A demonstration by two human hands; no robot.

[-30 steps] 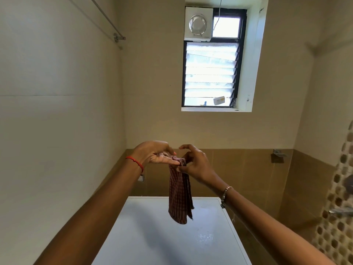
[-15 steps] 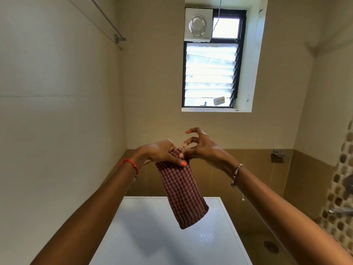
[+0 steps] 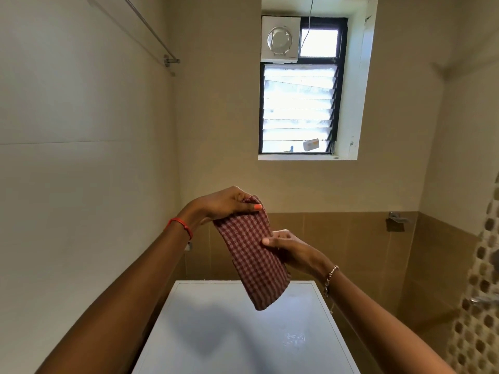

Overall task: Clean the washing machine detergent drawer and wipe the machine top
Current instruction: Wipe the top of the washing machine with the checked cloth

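Note:
A folded red-and-white checked cloth hangs in the air above the white washing machine top. My left hand pinches the cloth's upper end between thumb and fingers. My right hand grips the cloth's right edge about halfway down, thumb on the front. The cloth slants down to the right, its lower end just above the machine's back edge. A wet, shiny patch shows on the right side of the top. The detergent drawer is out of view.
The machine stands in a corner, a white tiled wall close on its left and a brown tiled wall behind. A louvred window with an exhaust fan sits high on the back wall. A tap and mosaic tiles are at the right.
The cloth has been spread from a narrow hanging strip into a wider folded band. My right hand moved from the top corner down to the cloth's right edge. My left hand kept the top.

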